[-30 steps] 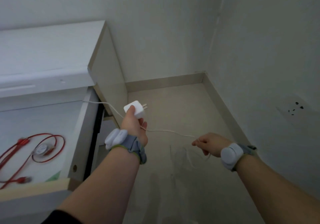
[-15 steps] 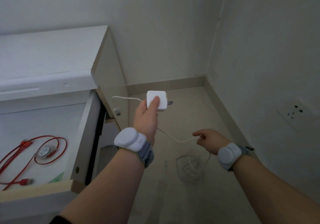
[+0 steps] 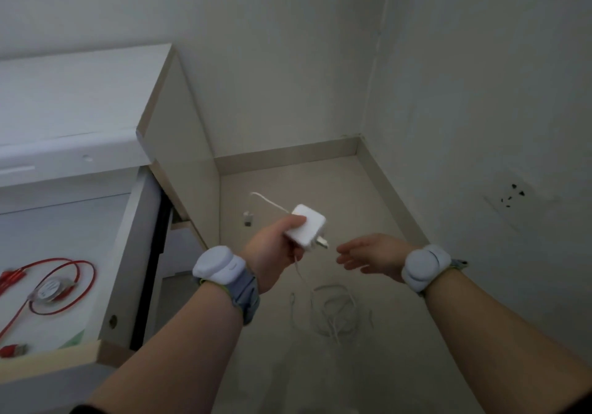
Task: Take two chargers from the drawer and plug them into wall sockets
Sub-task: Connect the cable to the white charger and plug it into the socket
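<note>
My left hand (image 3: 272, 255) grips a white charger block (image 3: 306, 227) over the floor, its metal prongs pointing right. Its white cable (image 3: 334, 312) hangs down into a loose coil on the floor, and a short end with a plug dangles behind the block. My right hand (image 3: 373, 257) hovers just right of the prongs, fingers spread, holding nothing. A wall socket (image 3: 512, 196) sits low on the right wall. The open drawer (image 3: 128, 253) at the left holds a red cable with a round reel (image 3: 51, 288).
A white cabinet (image 3: 80, 109) stands above the drawer against the back wall. Beige skirting runs along the floor corner between cabinet and right wall. Both wrists wear white bands.
My right hand has let go of the cable, which dropped into the coil on the floor. My left hand turned the charger and carried it right, toward my right hand.
</note>
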Action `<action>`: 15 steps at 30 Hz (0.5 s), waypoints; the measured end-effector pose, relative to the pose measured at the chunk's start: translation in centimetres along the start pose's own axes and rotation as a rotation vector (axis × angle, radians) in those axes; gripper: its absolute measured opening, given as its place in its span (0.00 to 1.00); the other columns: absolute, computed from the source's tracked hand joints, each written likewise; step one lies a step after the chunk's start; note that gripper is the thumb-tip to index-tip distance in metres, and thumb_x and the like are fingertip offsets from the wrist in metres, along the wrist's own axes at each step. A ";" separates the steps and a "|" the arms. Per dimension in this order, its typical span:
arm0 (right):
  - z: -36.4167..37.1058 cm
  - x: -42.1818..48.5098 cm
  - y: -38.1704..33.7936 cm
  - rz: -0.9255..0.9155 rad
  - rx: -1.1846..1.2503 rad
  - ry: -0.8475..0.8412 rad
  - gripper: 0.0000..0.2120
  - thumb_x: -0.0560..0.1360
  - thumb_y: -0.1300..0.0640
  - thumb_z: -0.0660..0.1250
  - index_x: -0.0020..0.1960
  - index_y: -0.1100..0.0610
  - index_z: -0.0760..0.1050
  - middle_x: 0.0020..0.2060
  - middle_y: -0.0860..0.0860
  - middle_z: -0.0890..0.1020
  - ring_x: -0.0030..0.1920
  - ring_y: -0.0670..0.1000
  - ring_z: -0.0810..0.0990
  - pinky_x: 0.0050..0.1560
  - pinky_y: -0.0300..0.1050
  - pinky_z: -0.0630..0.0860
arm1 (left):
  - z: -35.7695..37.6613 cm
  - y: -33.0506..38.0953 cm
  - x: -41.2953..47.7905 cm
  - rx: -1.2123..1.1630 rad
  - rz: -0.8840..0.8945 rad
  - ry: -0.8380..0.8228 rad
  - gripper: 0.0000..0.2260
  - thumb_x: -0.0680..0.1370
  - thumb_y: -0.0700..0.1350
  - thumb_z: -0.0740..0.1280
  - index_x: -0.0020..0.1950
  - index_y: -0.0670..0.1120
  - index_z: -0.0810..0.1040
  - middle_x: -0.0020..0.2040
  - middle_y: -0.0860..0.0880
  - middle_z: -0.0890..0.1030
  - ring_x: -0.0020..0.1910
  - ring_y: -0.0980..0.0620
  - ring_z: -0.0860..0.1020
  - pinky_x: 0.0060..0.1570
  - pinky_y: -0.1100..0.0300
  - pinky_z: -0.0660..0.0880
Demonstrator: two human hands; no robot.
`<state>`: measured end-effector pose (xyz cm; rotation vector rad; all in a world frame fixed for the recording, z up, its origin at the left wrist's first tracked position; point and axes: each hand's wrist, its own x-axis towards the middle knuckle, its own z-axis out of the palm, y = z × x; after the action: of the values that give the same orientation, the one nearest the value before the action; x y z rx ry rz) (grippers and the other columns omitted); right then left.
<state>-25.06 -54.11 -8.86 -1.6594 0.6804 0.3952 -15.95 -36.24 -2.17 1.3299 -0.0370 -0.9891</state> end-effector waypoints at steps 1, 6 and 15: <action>0.2 0.0 -0.2 -0.038 0.138 0.011 0.12 0.79 0.58 0.57 0.58 0.57 0.76 0.49 0.51 0.83 0.45 0.47 0.80 0.44 0.40 0.71 | 0.2 -0.5 0.0 0.045 -0.043 -0.035 0.05 0.76 0.40 0.60 0.44 0.43 0.75 0.37 0.46 0.76 0.32 0.51 0.70 0.35 0.61 0.63; 1.1 0.2 -1.5 -0.067 0.439 -0.097 0.18 0.80 0.48 0.54 0.56 0.58 0.76 0.40 0.49 0.86 0.46 0.50 0.81 0.57 0.48 0.71 | 0.6 -2.9 -0.1 0.275 -0.250 -0.196 0.05 0.76 0.38 0.61 0.43 0.44 0.76 0.37 0.47 0.80 0.35 0.53 0.78 0.36 0.62 0.74; 1.4 0.1 -3.2 -0.141 0.941 -0.274 0.09 0.75 0.54 0.59 0.52 0.57 0.70 0.41 0.57 0.85 0.32 0.49 0.81 0.35 0.39 0.79 | 0.9 -4.6 0.2 0.498 -0.302 -0.227 0.04 0.75 0.37 0.63 0.41 0.43 0.74 0.39 0.45 0.75 0.38 0.51 0.74 0.40 0.60 0.72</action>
<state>-22.87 -52.50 -6.73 -0.7328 0.4292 0.1463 -18.91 -36.64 -5.73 1.6999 -0.2775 -1.4486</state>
